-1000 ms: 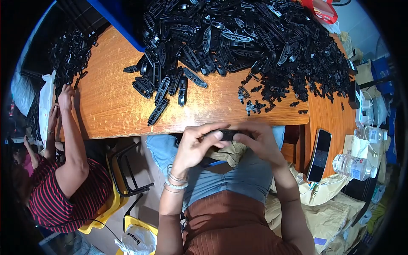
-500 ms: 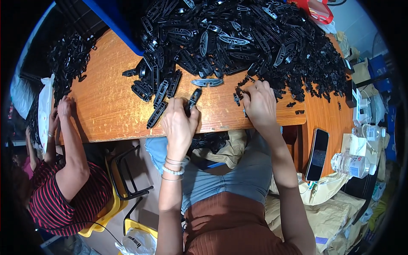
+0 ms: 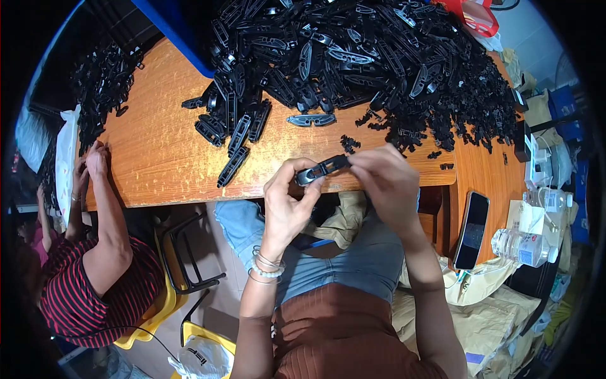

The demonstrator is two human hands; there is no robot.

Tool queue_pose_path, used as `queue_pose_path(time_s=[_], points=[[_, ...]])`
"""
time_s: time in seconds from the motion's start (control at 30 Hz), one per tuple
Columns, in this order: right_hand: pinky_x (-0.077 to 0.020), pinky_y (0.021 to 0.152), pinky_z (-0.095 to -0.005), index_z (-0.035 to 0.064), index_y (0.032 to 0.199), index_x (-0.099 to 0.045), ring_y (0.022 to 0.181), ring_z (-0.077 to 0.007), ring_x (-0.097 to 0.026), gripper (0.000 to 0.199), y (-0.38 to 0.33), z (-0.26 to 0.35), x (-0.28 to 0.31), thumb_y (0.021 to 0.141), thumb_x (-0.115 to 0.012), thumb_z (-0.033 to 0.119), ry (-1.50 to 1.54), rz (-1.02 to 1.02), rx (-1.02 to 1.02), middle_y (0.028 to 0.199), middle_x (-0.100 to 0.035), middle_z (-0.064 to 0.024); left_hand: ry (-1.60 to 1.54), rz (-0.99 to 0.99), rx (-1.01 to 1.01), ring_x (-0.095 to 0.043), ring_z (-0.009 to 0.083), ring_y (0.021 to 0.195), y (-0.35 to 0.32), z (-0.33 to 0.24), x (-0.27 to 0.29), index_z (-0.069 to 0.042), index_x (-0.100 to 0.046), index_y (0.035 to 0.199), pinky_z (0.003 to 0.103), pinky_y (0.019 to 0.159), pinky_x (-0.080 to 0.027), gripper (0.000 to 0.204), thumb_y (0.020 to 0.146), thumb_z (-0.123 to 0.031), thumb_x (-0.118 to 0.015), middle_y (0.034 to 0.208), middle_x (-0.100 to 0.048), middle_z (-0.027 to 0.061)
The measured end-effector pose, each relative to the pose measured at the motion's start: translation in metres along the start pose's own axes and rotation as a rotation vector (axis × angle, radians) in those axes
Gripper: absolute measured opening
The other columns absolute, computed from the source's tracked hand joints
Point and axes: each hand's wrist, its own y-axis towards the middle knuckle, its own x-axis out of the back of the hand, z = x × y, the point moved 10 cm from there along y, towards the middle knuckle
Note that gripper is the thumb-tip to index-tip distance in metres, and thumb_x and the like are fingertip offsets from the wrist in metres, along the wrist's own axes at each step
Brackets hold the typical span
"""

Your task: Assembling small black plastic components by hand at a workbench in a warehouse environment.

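My left hand point(image 3: 283, 208) pinches a long black plastic part point(image 3: 324, 168) with oval slots, between thumb and fingers, just above the table's front edge. At the part's right end is my right hand point(image 3: 392, 189), its fingertips pressed together. Whether they hold a small piece is hidden and slightly blurred. A few small black clips point(image 3: 349, 144) lie just beyond the held part. Past them, a single long grey-black part point(image 3: 310, 120) rests flat on the wood. Several more long black parts point(image 3: 238, 134) lie scattered to the left, in front of the heap.
A big heap of long black parts point(image 3: 315, 57) covers the table's back, with small black clips point(image 3: 461, 114) spilling right. At right are a phone point(image 3: 471, 230) and plastic bottles point(image 3: 524, 246). A blue bin edge point(image 3: 177, 35) stands back left. Another person point(image 3: 104, 278) sits at left.
My left hand has raised and turned the long black part, moving slightly right and toward me. My right hand has left the small clips and come to the part's right end.
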Motion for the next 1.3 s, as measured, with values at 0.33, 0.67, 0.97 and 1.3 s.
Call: queue_pose_path(time_s=[0.33, 0.67, 0.97, 1.3], points=[[-0.0499, 0.064, -0.0214, -0.0021, 0.093, -0.066, 0.075, -0.0147, -0.061, 0.016, -0.012, 0.007, -0.008, 0.078, -0.063, -0.007, 0.148, 0.026, -0.166, 0.089, -0.063, -0.0104, -0.490, 0.087, 0.105, -0.065, 0.0138, 0.077, -0.014, 0.005, -0.017, 0.006, -0.053, 0.100, 0.020, 0.066, -0.053, 0.019, 0.082, 0.008, -0.061, 0.089, -0.065, 0.0109], [-0.0473, 0.066, -0.0282, -0.0010, 0.090, -0.065, 0.079, -0.0206, -0.060, 0.018, -0.012, 0.010, -0.012, 0.074, -0.063, -0.008, 0.192, 0.112, -0.140, 0.086, -0.062, -0.0090, -0.565, 0.156, 0.222, -0.066, 0.0159, 0.076, -0.018, 0.007, -0.025, 0.006, -0.050, 0.109, 0.022, 0.070, -0.054, 0.030, 0.081, 0.009, -0.061, 0.084, -0.066, 0.0111], [-0.0433, 0.062, -0.0297, 0.0024, 0.091, -0.065, 0.073, -0.0205, -0.055, 0.019, -0.013, 0.026, -0.015, 0.073, -0.066, -0.003, -0.035, 0.191, 0.149, 0.080, -0.058, -0.0052, -0.550, 0.184, 0.293, -0.067, 0.0156, 0.075, -0.019, 0.016, -0.023, 0.007, -0.055, 0.101, 0.021, 0.066, -0.055, 0.021, 0.081, 0.008, -0.061, 0.084, -0.066, 0.0134], [-0.0435, 0.056, -0.0211, -0.0046, 0.098, -0.063, 0.064, -0.0088, -0.058, 0.018, -0.066, -0.042, -0.037, 0.081, -0.065, 0.002, 0.528, 0.326, -0.626, 0.080, -0.061, -0.0063, -0.469, 0.386, 0.380, -0.065, 0.0141, 0.067, -0.023, 0.026, -0.032, 0.006, -0.061, 0.093, 0.022, 0.060, -0.052, 0.013, 0.088, -0.004, -0.059, 0.086, -0.065, 0.0100]])
